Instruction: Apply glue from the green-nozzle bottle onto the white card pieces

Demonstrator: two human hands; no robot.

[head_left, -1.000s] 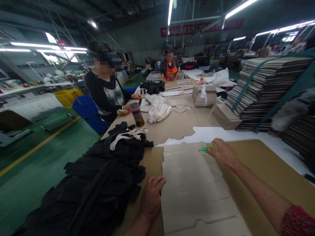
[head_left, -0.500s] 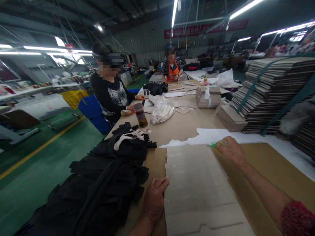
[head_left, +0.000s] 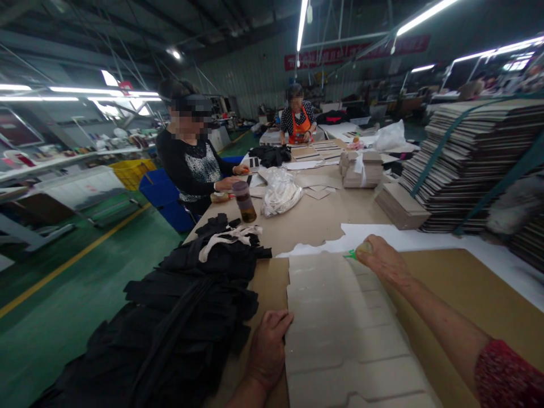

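Overlapping beige cardboard pieces [head_left: 327, 317] lie in a long row in front of me, with wet-looking shiny spots on the upper ones. My left hand [head_left: 268, 345] grips the left edge of this row, its fingers bent and close together. Above the far end of the row, my right hand [head_left: 382, 258] is wrapped round a squeeze bottle [head_left: 364, 249], mostly hidden by the fingers. The bottle's green nozzle [head_left: 350, 254] points left, close over the cardboard. Left of my left hand is a heap of black fabric strips [head_left: 182, 317], with a cream strip [head_left: 225, 241] on top.
A tall strapped stack of boards [head_left: 471, 164] stands at the right, by a smaller cardboard bundle [head_left: 402, 205]. Further along the table are a plastic bag [head_left: 281, 192] and a jar of brown liquid [head_left: 243, 203]. One co-worker [head_left: 191, 153] stands at the left, another [head_left: 297, 119] at the far end.
My right hand has moved left with the squeeze bottle, over the far end of the cardboard row. My left hand keeps its place at the edge. The left co-worker's near hand has shifted slightly.
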